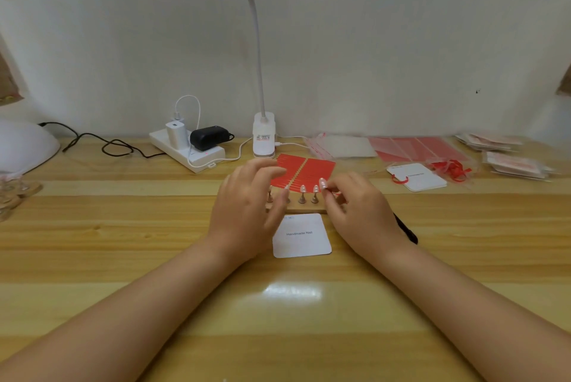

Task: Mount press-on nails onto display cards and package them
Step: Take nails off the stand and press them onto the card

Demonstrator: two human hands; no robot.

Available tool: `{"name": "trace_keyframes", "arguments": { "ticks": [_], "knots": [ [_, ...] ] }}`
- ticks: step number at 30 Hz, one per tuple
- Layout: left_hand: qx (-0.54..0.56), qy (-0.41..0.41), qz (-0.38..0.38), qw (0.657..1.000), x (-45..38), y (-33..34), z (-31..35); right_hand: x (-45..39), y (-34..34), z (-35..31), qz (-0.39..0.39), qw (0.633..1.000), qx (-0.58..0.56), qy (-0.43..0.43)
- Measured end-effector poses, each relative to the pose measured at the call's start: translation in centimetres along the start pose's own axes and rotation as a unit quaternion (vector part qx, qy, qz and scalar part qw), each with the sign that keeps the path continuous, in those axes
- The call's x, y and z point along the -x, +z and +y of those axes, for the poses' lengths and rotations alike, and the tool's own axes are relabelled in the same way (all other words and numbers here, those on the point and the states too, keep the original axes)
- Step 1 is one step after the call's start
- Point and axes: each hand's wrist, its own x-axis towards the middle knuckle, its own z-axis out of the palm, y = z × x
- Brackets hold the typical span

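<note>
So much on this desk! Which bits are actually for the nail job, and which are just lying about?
For the job:
- press-on nails on a wooden stand
- "Handmade Nail" card
- red adhesive strip sheet
- clear bags
- spare card

Just lying about:
- power strip with chargers
- desk lamp

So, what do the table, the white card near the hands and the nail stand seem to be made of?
Table: looks like wood or wood-look laminate, glossy; grain lines and a lamp reflection show.
White card: probably matte paper card; flat, thin, with printed text.
Nail stand: seems light wood, its pegs perhaps wood or metal; too small to tell.
</note>
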Motion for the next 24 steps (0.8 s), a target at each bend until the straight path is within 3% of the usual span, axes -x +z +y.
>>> {"name": "trace_keyframes", "arguments": {
  "ticks": [3, 9, 24],
  "knots": [
    [-0.014, 0.048, 0.016, 0.999, 0.27, 0.23, 1.26, 0.25, 0.1, -0.49, -0.004, 0.999, -0.028, -0.045],
    [-0.022, 0.053, -0.006, 0.998, 0.22, 0.53, 1.18, 0.32, -0.08, -0.74, -0.022, 0.993, -0.05, -0.107],
    [0.045, 0.021, -0.023, 0.998, 0.25, 0.64, 1.06, 0.48, 0.0, -0.83, -0.021, 0.989, -0.039, -0.141]
  ]
}}
